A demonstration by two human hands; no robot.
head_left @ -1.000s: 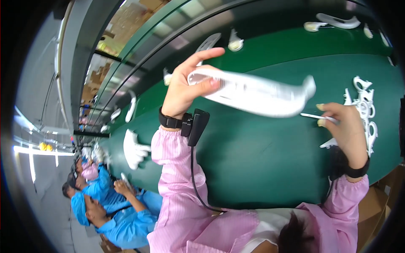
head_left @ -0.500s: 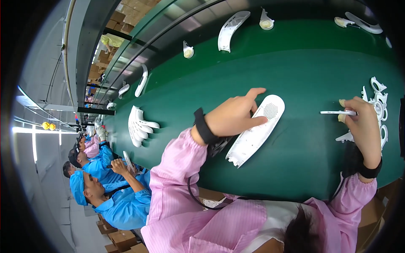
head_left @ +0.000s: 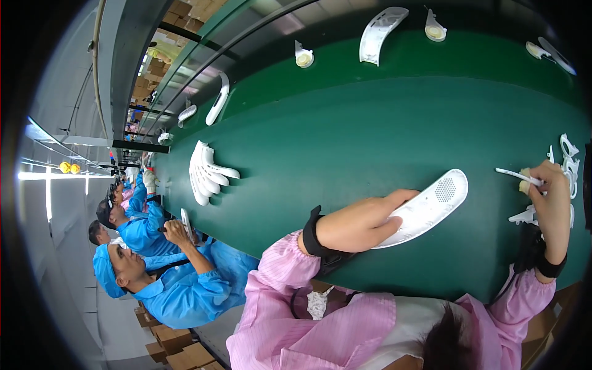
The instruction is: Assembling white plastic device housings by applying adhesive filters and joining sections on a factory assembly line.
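Handling of a white molded part at a green counter. The left hand grasps the perforated shell near its lower end, thumb on the visible face and forefinger along the far edge; the shell slants over the near part of the counter, its dotted end pointing away to the right — whether it rests on the surface cannot be told. The fingers of the right hand pinch a slim white strip, apart from the shell and near a cluster of small white parts. Nested curved shells lie well to the left. The step in hand appears to be positioning the shell, with the strip at the ready. The next move probably calls for a steady left grasp — and a controlled approach of strip to shell.
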